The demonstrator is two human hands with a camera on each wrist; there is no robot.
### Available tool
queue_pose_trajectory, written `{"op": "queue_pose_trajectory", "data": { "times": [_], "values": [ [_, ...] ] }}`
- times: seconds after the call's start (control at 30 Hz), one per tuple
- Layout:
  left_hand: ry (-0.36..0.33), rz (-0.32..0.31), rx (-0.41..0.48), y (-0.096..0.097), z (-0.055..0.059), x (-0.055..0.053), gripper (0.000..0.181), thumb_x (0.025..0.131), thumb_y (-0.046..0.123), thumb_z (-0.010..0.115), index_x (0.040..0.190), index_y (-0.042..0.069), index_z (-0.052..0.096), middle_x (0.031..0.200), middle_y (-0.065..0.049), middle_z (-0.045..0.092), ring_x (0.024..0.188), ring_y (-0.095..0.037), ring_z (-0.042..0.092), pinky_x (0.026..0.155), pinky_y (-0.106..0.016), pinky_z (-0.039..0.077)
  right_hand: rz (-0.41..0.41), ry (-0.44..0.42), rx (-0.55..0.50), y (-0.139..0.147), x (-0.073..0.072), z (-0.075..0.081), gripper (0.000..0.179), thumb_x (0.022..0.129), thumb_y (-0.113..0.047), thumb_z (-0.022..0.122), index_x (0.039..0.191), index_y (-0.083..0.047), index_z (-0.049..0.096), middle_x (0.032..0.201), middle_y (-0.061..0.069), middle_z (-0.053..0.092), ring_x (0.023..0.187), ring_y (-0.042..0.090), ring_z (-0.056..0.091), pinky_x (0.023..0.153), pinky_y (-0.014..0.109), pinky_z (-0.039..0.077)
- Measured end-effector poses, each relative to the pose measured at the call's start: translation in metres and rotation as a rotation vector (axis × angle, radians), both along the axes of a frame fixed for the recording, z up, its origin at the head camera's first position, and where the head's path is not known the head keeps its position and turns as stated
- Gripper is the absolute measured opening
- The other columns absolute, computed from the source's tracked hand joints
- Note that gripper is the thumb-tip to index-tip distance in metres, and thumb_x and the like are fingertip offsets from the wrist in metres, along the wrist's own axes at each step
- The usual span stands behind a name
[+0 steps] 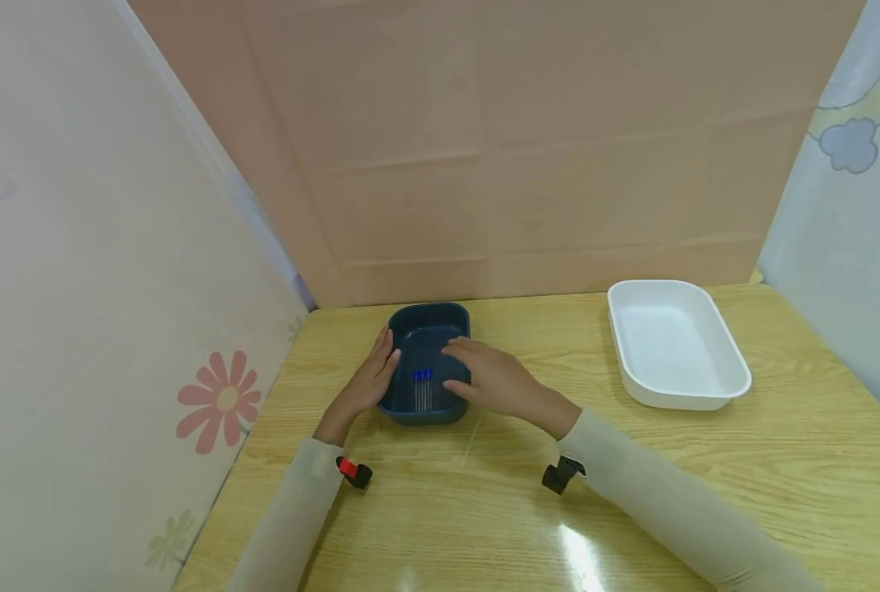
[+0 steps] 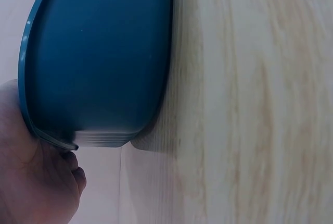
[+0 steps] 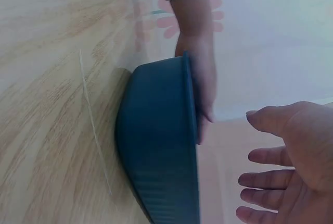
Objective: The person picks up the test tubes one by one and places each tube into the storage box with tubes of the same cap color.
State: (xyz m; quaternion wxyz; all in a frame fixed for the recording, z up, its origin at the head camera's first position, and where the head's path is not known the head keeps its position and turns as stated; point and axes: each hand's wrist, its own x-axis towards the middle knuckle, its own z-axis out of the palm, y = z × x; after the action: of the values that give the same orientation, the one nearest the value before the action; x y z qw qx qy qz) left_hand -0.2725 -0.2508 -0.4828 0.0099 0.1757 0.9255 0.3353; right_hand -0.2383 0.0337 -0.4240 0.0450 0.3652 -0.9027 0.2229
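A dark blue tub (image 1: 423, 418) stands on the table, with several slim blue-capped pens (image 1: 422, 390) lying side by side inside it. My left hand (image 1: 370, 380) holds the tub's left rim; in the left wrist view that hand (image 2: 36, 177) has the rim between thumb and fingers. Over the tub's right side is my right hand (image 1: 495, 378), its fingers apart and holding nothing. The right wrist view shows this hand (image 3: 291, 166) above the blue tub (image 3: 156, 130), fingers loosely spread. The pens are out of sight in both wrist views.
A white tub (image 1: 677, 395) stands at the right of the wooden table (image 1: 440, 510). Brown paper (image 1: 558, 164) covers the back, and patterned sheets (image 1: 114, 288) hang at the sides. A thin pale line (image 3: 93, 120) runs along the tabletop beside the blue tub.
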Motion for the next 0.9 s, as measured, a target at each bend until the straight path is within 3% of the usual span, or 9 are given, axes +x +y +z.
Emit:
{"op": "queue_pose_trajectory", "data": {
  "times": [0.23, 0.43, 0.67, 0.9],
  "values": [
    [-0.009, 0.001, 0.012, 0.001, -0.001, -0.001, 0.068, 0.113, 0.041, 0.025, 0.161, -0.003, 0.005, 0.169, -0.011, -0.007, 0.156, -0.028, -0.003, 0.123, -0.052, 0.007, -0.034, -0.007, -0.132, 0.041, 0.017, 0.008, 0.057, 0.099, -0.033, 0.068, 0.146, -0.005, 0.053, 0.153, 0.018, 0.047, 0.136, 0.039, 0.050, 0.104, 0.056, 0.045],
    [-0.017, 0.007, 0.015, 0.004, -0.003, -0.001, 0.067, 0.113, 0.041, 0.025, 0.161, -0.001, 0.005, 0.169, -0.009, -0.008, 0.155, -0.027, -0.004, 0.124, -0.051, 0.007, -0.114, -0.023, -0.173, 0.079, 0.023, 0.007, 0.057, 0.099, -0.030, 0.068, 0.147, -0.005, 0.051, 0.156, 0.018, 0.043, 0.138, 0.041, 0.046, 0.106, 0.059, 0.043],
    [-0.017, -0.009, 0.040, 0.002, -0.004, -0.002, 0.066, 0.113, 0.038, 0.026, 0.161, -0.002, 0.004, 0.169, -0.010, -0.008, 0.155, -0.032, -0.002, 0.123, -0.053, 0.007, -0.209, 0.016, -0.225, 0.122, 0.032, 0.002, 0.055, 0.100, -0.026, 0.067, 0.147, -0.004, 0.050, 0.155, 0.020, 0.044, 0.136, 0.043, 0.047, 0.102, 0.062, 0.044],
    [-0.018, 0.009, 0.041, 0.000, -0.004, 0.004, 0.067, 0.113, 0.041, 0.025, 0.161, -0.001, 0.003, 0.169, -0.010, -0.009, 0.155, -0.030, -0.003, 0.123, -0.054, 0.007, -0.239, 0.088, -0.275, 0.159, 0.041, -0.001, 0.053, 0.099, -0.020, 0.069, 0.145, -0.001, 0.051, 0.152, 0.023, 0.046, 0.133, 0.047, 0.048, 0.099, 0.064, 0.043]
  ]
}}
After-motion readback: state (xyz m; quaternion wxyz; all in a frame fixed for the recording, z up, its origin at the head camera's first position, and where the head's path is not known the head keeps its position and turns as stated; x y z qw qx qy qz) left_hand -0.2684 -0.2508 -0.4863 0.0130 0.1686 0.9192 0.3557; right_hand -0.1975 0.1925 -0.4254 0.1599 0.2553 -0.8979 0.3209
